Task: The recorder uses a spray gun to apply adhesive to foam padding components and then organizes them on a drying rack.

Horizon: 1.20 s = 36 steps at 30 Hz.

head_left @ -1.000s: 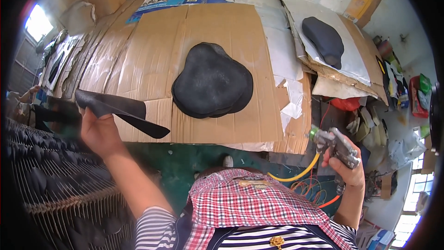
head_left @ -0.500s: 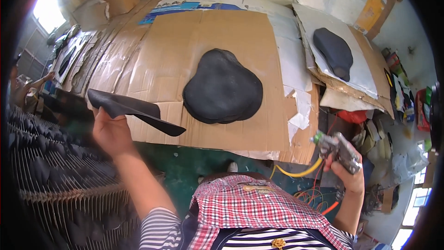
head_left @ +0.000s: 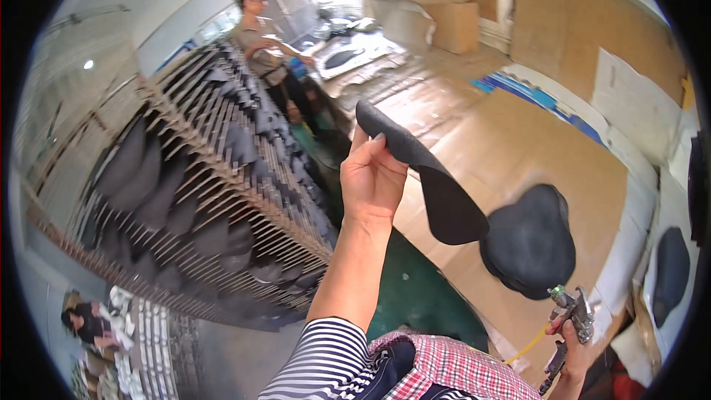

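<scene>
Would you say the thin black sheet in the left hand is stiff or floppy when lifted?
Probably semi-flexible: the black sheet curves but keeps its shape past the left hand. Likely light, since fingertips at one end carry it. Its matte surface suggests little slip.

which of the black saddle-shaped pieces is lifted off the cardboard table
The thin black piece gripped in the left hand, raised edge-on above the table. The domed black piece lies flat on the cardboard.

Black foam piece (head_left: pixel 429 178), black seat pad (head_left: pixel 529 241) on brown cardboard (head_left: pixel 518 148) — silver spray gun (head_left: pixel 572 310) with yellow hose (head_left: pixel 527 346); striped sleeve (head_left: pixel 326 359), red checked apron (head_left: pixel 459 370).
</scene>
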Available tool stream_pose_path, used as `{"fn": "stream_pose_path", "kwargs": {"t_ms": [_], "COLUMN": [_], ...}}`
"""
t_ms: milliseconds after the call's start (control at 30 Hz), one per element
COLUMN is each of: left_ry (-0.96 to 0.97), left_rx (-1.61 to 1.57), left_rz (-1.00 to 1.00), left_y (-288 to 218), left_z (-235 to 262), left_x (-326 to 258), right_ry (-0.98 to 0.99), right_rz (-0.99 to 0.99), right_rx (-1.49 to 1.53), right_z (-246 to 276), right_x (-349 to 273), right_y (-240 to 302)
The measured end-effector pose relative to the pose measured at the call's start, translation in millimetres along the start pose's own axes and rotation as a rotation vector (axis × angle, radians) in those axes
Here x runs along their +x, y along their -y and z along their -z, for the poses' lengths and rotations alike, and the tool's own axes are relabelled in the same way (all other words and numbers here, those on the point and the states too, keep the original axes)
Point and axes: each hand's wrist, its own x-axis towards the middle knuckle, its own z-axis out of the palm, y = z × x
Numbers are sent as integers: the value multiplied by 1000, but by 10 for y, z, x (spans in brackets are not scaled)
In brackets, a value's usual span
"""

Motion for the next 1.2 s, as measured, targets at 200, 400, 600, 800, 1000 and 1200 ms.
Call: {"fn": "stream_pose_path", "kwargs": {"t_ms": [200, 400, 600, 800, 1000, 1200], "left_ry": [38, 259, -276, -147, -12, 202], "left_rx": [201, 215, 998, 679, 303, 660], "left_rz": [-262, -430, -774, -801, -771, -674], "left_y": [-828, -2312, -5237, -6658, -7007, -8497], "left_z": [-1042, -2187, -3671, -3757, -3137, -2670], "left_x": [222, 325, 89, 156, 1049, -154], "right_ry": [314, 439, 586, 537, 453, 497], "right_rz": [-60, -102, -119, -125, -238, -212], "right_rx": [93, 88, 45, 19, -130, -124], "right_z": [-218, -766, -1462, -2151, -3168, -3762], "right_x": [719, 1117, 1168, 1069, 729, 635], "right_y": [-364, -273, -278, -457, -443, -322]}}
